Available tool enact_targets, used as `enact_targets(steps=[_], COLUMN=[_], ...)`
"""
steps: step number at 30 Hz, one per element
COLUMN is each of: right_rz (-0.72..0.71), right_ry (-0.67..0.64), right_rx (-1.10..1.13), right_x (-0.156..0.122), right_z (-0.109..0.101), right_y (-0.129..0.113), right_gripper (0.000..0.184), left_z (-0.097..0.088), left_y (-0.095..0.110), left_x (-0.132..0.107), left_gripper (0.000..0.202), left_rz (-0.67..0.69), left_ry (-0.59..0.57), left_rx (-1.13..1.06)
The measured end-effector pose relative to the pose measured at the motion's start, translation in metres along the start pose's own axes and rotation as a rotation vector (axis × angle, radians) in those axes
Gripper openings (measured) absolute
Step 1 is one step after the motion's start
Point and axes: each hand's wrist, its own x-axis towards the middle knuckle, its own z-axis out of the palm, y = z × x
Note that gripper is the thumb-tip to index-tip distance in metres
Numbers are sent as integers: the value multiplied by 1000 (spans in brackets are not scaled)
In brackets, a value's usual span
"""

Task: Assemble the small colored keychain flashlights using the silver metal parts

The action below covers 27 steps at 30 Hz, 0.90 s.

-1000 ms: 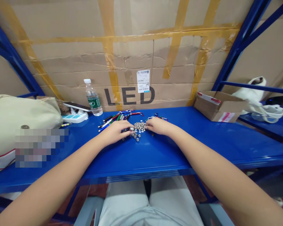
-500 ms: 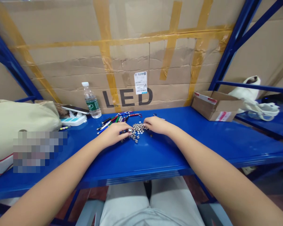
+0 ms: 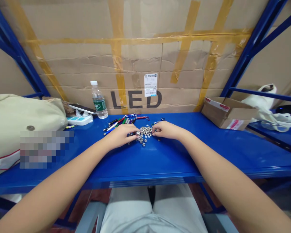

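Note:
A pile of small, shiny, round metal pieces (image 3: 146, 130), like buttons or studs, lies on the blue tabletop (image 3: 150, 161). My left hand (image 3: 120, 135) is at the pile's left side, thumb and fingers pinching one round metal piece. Looser metal pieces (image 3: 143, 141) are scattered just below those fingertips. At the pile's right edge, my right hand (image 3: 168, 130) rests with its fingers curled and pressed together; whatever sits between the fingertips is too small to make out. Several pens (image 3: 116, 123) lie in a heap behind my left hand.
A water bottle (image 3: 100, 102) and a white power strip (image 3: 80, 120) with a phone (image 3: 82, 108) over it stand at the back left. A cream bag (image 3: 26, 113) lies at the left. An opened cardboard box (image 3: 229, 113) sits at the back right, before blue shelf posts.
The whole view has shifted, so things sit slightly further right in the picture. My right hand has drawn slightly away from the pile; my left hand keeps its pinch.

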Motion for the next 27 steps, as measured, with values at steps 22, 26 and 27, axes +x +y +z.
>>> enact_targets(steps=[22,26,27], right_rz=[-286,-290,-290], right_ry=[332,332,333], right_rx=[219,203,205], right_x=[-6,-5,-5], right_z=[10,14,14], right_y=[-45,-45,-45], right_gripper=[19,19,20], left_z=[2,2,2], left_y=[2,2,1], left_x=[0,0,0], left_gripper=[16,16,16], left_rz=[55,53,52], left_ry=[-11,-19,-19], left_rx=[9,4,2])
